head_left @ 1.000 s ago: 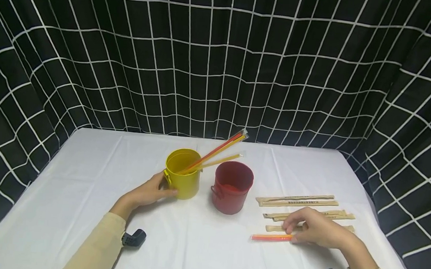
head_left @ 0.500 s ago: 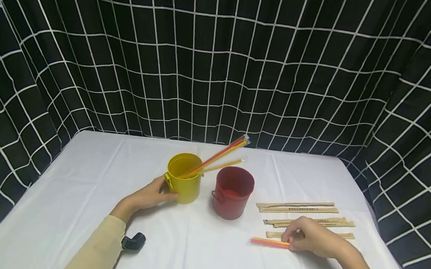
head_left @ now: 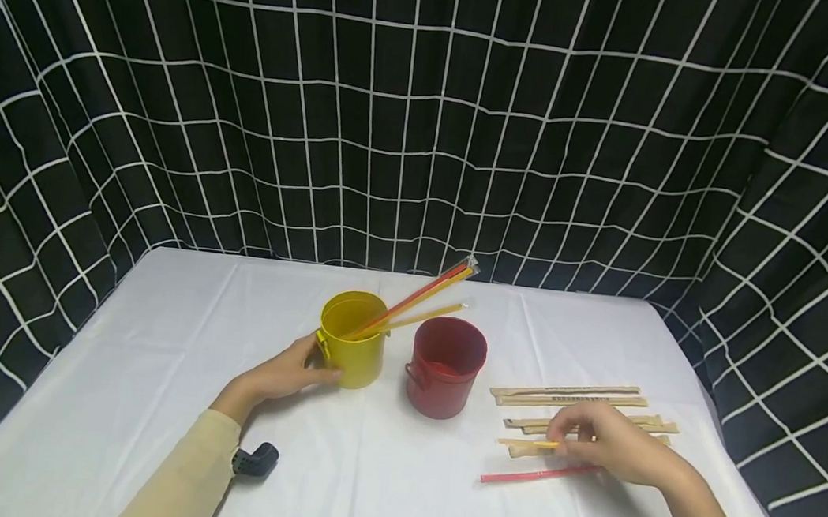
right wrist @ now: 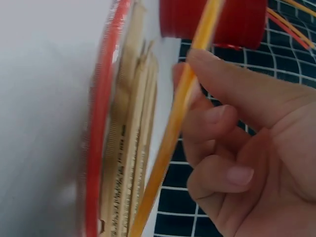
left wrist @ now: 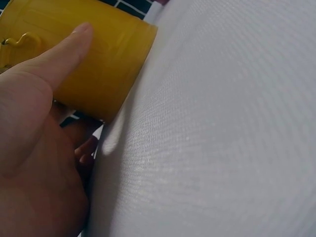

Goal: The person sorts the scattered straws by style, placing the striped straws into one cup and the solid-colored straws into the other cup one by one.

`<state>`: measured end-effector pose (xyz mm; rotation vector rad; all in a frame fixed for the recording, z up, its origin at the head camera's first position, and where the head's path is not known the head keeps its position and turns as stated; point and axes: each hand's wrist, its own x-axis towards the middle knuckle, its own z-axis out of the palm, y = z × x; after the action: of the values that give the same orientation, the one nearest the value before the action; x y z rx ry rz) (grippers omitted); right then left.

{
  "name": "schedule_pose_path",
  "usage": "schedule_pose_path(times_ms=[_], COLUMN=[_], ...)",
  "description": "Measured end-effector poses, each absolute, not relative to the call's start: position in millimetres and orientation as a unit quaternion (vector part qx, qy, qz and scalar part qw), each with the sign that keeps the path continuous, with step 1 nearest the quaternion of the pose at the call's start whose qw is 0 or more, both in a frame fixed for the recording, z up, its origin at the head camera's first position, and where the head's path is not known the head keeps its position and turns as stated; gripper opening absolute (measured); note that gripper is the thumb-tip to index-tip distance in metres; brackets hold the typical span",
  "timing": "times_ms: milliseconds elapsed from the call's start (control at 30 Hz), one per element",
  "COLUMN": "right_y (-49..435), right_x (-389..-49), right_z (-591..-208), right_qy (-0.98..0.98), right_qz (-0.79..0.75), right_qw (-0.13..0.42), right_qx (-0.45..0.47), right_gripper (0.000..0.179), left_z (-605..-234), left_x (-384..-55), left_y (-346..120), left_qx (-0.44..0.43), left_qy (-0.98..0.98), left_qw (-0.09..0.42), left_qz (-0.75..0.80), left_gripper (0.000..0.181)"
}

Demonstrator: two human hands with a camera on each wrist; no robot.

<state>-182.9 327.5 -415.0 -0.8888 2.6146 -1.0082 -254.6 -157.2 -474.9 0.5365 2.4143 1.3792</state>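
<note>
My left hand (head_left: 292, 371) grips the small yellow bucket (head_left: 361, 362) low on its side. In the left wrist view the thumb lies along the bucket's wall, while the fingers are partly hidden behind it. Several red and yellow wrapped straws (head_left: 432, 286) lean out of this bucket to the right. My right hand (head_left: 609, 440) pinches a yellow straw (right wrist: 170, 131) between thumb and forefinger, raised above the table in the right wrist view. Below that hand a red straw (head_left: 514, 477) in a clear wrapper lies on the white cloth.
A red bucket (head_left: 442, 379) stands just right of the yellow one. Several paper-wrapped sticks (head_left: 569, 398) lie in rows at the right, partly under the right hand. A black curtain with a white grid (head_left: 422, 132) hangs behind the white-covered table (head_left: 169, 307).
The red and yellow straws lay together under the right hand; now the hand has lifted the yellow one away and the red one stays on the cloth. The left hand keeps its place.
</note>
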Motion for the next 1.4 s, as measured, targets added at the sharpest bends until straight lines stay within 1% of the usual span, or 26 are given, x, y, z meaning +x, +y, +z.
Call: schedule_pose_path(times_ms=[100, 167, 400, 600, 833, 1067, 1233, 1400], right_y=[330, 332, 335, 336, 334, 325, 318, 312], right_x=[-184, -185, -183, -182, -180, -182, -181, -183], right_z=[-411, -408, -401, -390, -372, -358, -353, -344], right_qy=[0.886, 0.883, 0.878, 0.880, 0.873, 0.857, 0.844, 0.799], right_qz=[-0.342, -0.351, -0.382, -0.398, -0.421, -0.440, -0.464, -0.532], right_qw=[0.059, 0.044, 0.011, -0.024, -0.043, -0.076, -0.101, -0.090], right_qx=[-0.307, -0.310, -0.288, -0.256, -0.244, -0.258, -0.250, -0.264], right_gripper=[0.013, 0.014, 0.017, 0.017, 0.016, 0.020, 0.022, 0.021], left_z=[-475, -476, -476, -472, -472, -475, -477, -477], left_x=[-255, -256, -255, -256, -255, -254, -252, -253], left_y=[-158, -158, -158, -158, -157, -156, -155, -155], left_qx=[0.185, 0.187, 0.190, 0.194, 0.189, 0.196, 0.184, 0.188], left_qy=[0.841, 0.839, 0.838, 0.839, 0.837, 0.838, 0.841, 0.839], left_qw=[0.156, 0.153, 0.157, 0.149, 0.158, 0.148, 0.155, 0.152], left_qz=[0.485, 0.488, 0.487, 0.486, 0.488, 0.488, 0.485, 0.487], left_gripper=[0.094, 0.093, 0.092, 0.091, 0.093, 0.092, 0.093, 0.093])
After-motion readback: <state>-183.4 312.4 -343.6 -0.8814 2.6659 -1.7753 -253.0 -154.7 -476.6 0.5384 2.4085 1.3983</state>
